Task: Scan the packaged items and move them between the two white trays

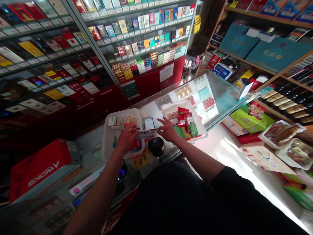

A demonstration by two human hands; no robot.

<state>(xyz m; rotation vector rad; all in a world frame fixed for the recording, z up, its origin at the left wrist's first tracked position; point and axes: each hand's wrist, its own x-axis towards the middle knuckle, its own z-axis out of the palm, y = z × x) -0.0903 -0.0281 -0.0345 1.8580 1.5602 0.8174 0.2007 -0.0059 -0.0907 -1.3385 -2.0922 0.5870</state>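
Note:
Between my hands a flat, pale printed packet [147,133] is stretched out level above the counter. My left hand [127,138] pinches its left end, over the edge of a white tray [107,143] with small colourful packs in it. At the packet's right end, my right hand [167,129] holds the corner between thumb and fingers, other fingers spread. Just beyond the packet lies a phone [149,123] with a lit screen. A round black device [156,147] stands nearer to me. Right of my right hand, a second white tray [203,131] holds red and green snack packets.
The glass counter [221,107] runs to the upper right. A red box [46,169] sits at the left. Shelves of small boxes [137,24] line the back wall. More goods [259,120] and a wooden shelf unit [278,76] are on the right.

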